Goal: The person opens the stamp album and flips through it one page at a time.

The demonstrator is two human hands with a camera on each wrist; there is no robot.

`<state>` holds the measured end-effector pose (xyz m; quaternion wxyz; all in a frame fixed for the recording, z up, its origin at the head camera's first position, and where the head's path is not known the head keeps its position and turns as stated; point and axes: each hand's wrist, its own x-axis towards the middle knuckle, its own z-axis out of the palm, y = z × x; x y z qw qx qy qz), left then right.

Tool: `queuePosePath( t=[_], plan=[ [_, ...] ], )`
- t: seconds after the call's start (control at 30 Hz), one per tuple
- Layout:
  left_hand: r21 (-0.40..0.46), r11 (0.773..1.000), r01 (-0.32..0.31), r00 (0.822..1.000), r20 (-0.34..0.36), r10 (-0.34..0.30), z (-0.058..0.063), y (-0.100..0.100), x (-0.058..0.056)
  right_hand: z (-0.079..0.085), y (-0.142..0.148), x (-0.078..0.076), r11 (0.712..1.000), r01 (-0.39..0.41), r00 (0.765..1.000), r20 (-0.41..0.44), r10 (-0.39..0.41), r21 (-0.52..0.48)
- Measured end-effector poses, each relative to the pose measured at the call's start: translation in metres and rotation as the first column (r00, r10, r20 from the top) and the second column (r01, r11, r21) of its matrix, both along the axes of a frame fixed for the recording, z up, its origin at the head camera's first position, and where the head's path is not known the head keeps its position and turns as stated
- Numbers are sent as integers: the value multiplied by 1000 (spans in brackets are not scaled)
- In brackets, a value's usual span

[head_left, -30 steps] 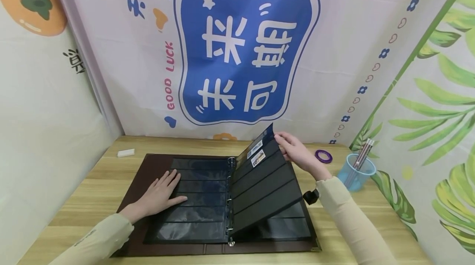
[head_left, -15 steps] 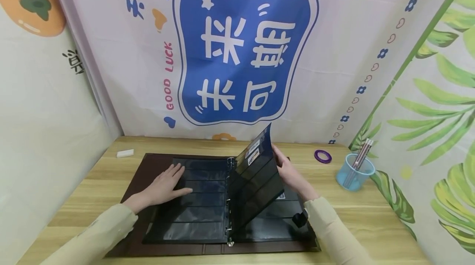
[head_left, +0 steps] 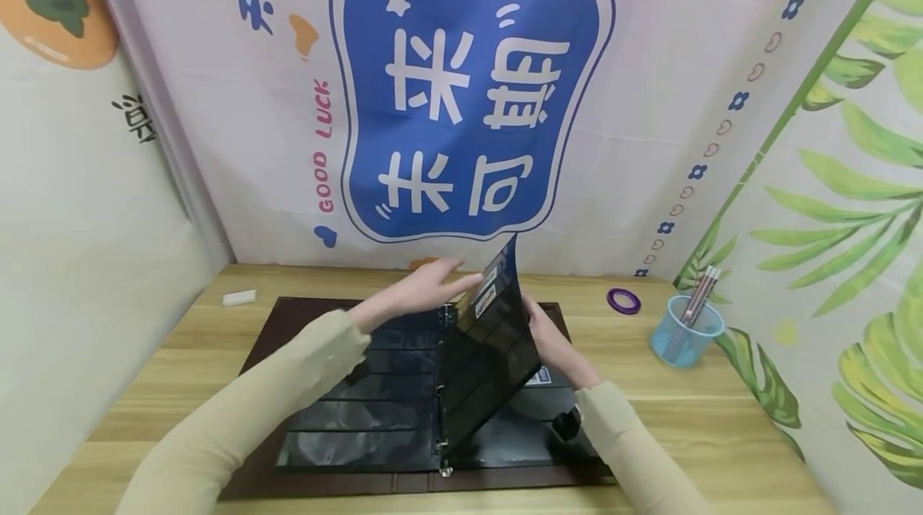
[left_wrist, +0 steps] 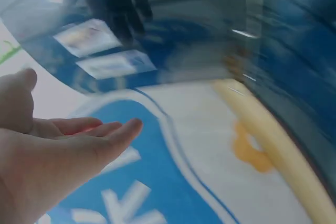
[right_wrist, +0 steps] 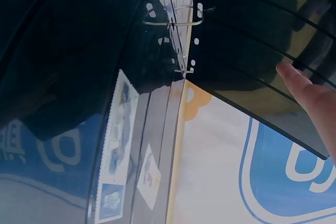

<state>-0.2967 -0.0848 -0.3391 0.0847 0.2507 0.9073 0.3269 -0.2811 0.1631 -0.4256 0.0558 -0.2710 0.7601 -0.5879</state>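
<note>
A ring-bound stamp album with a dark brown cover lies spread on the table. One black pocket page stands raised from the rings, two stamps near its top. My left hand reaches over the album toward these stamps, fingers extended; in the left wrist view they lie just off the glossy page. Behind the raised page is my right hand; in the right wrist view a straight finger touches the page's back. More stamps show on the page beneath, partly hidden in the head view.
On the wooden table, a small white block lies at the back left. A purple tape ring and a blue mesh pen cup with pencils stand at the right. A printed curtain hangs behind.
My left hand has lifted off the left page and moved right to the raised page. The right hand has slid from the page's edge to behind it; the page has tipped further left.
</note>
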Motion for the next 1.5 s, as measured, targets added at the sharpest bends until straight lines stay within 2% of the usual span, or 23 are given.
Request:
queuePosePath(
  t=[0.13,0.3,0.4,0.47,0.6,0.67,0.73,0.77,0.83,0.97,1.07,1.13,1.23,1.33,1.5],
  plan=[
    [56,998,7,999,46,-10,22,25,-3,5,-10,-3,999,-46,999,23,47,-29],
    [154,988,-33,987,158,8,35,35,-4,12,-19,-3,997,-79,996,37,79,23],
    [181,981,-67,978,207,28,37,33,-4,16,-22,-1,993,-98,995,32,96,64],
    [191,977,-91,976,214,49,38,30,-3,17,-23,-1,989,-129,992,21,128,70],
    [266,954,-136,955,291,55,42,17,-2,14,-21,-2,975,-207,978,-8,208,77],
    [295,943,-154,946,320,54,43,8,-1,10,-14,-4,971,-203,979,-11,206,125],
    [310,936,-169,942,331,61,43,-2,0,3,-5,-7,960,-155,986,-16,164,232],
    [308,935,-177,944,323,72,42,-7,1,-1,1,-8,947,-125,990,-26,138,295],
    [306,932,-193,948,305,96,41,-18,3,-10,14,-12,901,-65,994,-51,96,429],
    [299,929,-219,951,280,133,39,-38,6,-29,41,-20,763,22,993,-102,57,646],
    [309,923,-229,949,280,142,36,-50,7,-38,57,-25,669,50,993,-107,45,742],
    [329,914,-235,947,290,139,35,-56,8,-43,64,-27,625,53,994,-98,39,779],
    [363,902,-232,945,303,122,31,-66,10,-48,71,-29,606,34,998,-62,26,795],
    [392,892,-226,949,295,111,26,-79,13,-51,73,-30,610,24,998,-52,28,792],
    [427,875,-229,952,286,110,9,-104,17,-51,72,-30,606,26,998,-50,23,795]
  ],
)
